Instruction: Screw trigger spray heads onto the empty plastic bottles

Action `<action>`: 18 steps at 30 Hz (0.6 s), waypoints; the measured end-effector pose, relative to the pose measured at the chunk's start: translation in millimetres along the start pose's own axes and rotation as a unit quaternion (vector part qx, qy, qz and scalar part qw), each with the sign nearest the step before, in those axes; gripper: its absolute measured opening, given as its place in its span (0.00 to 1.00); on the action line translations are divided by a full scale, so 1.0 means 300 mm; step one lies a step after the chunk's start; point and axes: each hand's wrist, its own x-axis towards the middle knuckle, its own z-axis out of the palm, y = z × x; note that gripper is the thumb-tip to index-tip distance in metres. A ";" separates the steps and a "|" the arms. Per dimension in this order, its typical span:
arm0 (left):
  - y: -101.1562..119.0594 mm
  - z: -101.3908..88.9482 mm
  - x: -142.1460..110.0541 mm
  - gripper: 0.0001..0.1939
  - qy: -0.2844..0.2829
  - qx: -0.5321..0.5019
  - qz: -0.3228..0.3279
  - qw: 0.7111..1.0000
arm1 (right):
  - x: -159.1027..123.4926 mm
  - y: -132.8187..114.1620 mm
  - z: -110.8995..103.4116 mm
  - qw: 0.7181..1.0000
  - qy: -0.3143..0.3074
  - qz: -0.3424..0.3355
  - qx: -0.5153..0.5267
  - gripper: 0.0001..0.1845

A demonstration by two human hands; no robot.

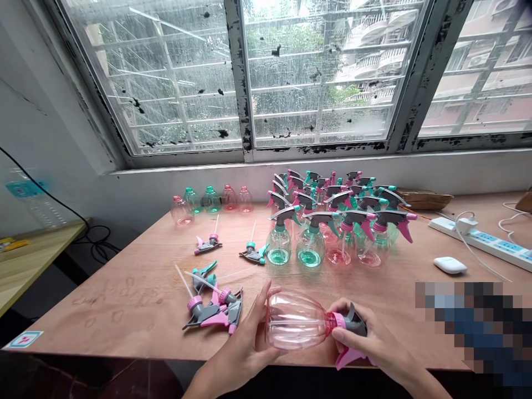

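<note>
A clear pink spray bottle [297,321] lies sideways in the air above the table's front edge, held between both hands. My left hand [249,338] cups its rounded base. My right hand [369,338] grips the pink collar and grey-and-pink trigger head [353,323] at the neck, and a thin tube shows inside the bottle. Left of my left hand lies a small heap of loose trigger heads [216,310], pink and teal with grey, with their tubes sticking out. Farther back, one pink trigger head [209,244] and one teal trigger head [253,253] lie apart.
Assembled spray bottles [310,246] stand grouped at the table's back middle. Several headless bottles [211,199] line up at the back left. To the right are a white power strip [486,241], a white case [450,265] and cables. A windowed wall closes the back.
</note>
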 end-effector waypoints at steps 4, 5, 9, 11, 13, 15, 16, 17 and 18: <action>-0.012 0.000 -0.004 0.59 -0.017 -0.029 -0.009 0.999 | 0.001 -0.001 -0.001 1.000 0.006 -0.009 -0.013 0.15; -0.015 -0.002 -0.006 0.59 -0.021 -0.033 -0.012 0.999 | 0.001 -0.002 -0.001 1.000 0.010 -0.011 -0.017 0.14; -0.026 -0.009 -0.007 0.55 -0.018 0.006 -0.013 1.000 | 0.001 0.001 0.001 1.000 -0.001 -0.001 0.017 0.16; -0.027 -0.010 -0.006 0.53 -0.014 0.024 -0.006 1.000 | 0.001 0.007 0.001 0.999 -0.011 0.006 0.044 0.18; -0.027 -0.008 -0.004 0.51 -0.014 0.026 0.001 1.000 | 0.002 0.012 -0.001 0.998 -0.015 0.008 0.053 0.18; -0.028 -0.005 -0.002 0.49 -0.015 0.020 0.002 1.000 | 0.002 0.015 -0.002 0.999 -0.017 0.008 0.051 0.18; -0.029 -0.004 -0.002 0.49 -0.014 0.016 -0.002 1.000 | 0.002 0.016 -0.003 0.999 -0.018 0.008 0.050 0.18; -0.031 -0.003 -0.002 0.50 -0.011 0.014 -0.007 1.000 | 0.001 0.016 -0.003 0.999 -0.019 0.008 0.048 0.18; -0.033 -0.003 -0.003 0.51 -0.007 0.012 -0.012 1.000 | 0.001 0.016 -0.004 0.999 -0.019 0.007 0.045 0.18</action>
